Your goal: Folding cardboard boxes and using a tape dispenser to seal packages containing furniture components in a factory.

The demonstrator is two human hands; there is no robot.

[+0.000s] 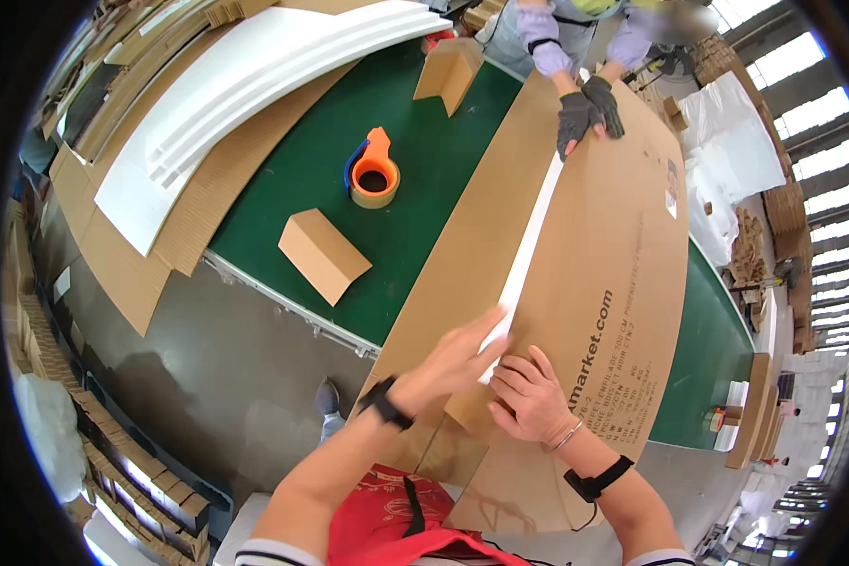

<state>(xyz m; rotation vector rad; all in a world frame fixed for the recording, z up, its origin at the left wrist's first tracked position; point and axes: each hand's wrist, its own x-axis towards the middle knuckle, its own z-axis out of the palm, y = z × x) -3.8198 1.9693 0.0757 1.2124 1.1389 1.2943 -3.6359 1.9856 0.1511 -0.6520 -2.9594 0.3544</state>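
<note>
A long brown cardboard carton [599,245] lies lengthwise in front of me, printed in black on its right side. Down its middle runs a narrow white strip [533,236] between the top flaps. My left hand [460,351] lies flat on the strip's near end, fingers stretched out, a black band at its wrist. Close beside it, my right hand [530,394] rests on the carton's near edge with its fingers apart. At the far end, a co-worker's grey-gloved hands [587,115] press on the carton around the strip.
On the green table [283,179] to the left lie an orange tape dispenser [375,160] and a folded cardboard corner piece [323,257]. Another corner piece [450,74] stands farther back. White foam sheets [255,94] are stacked at the upper left. A tape dispenser [717,419] sits at the right.
</note>
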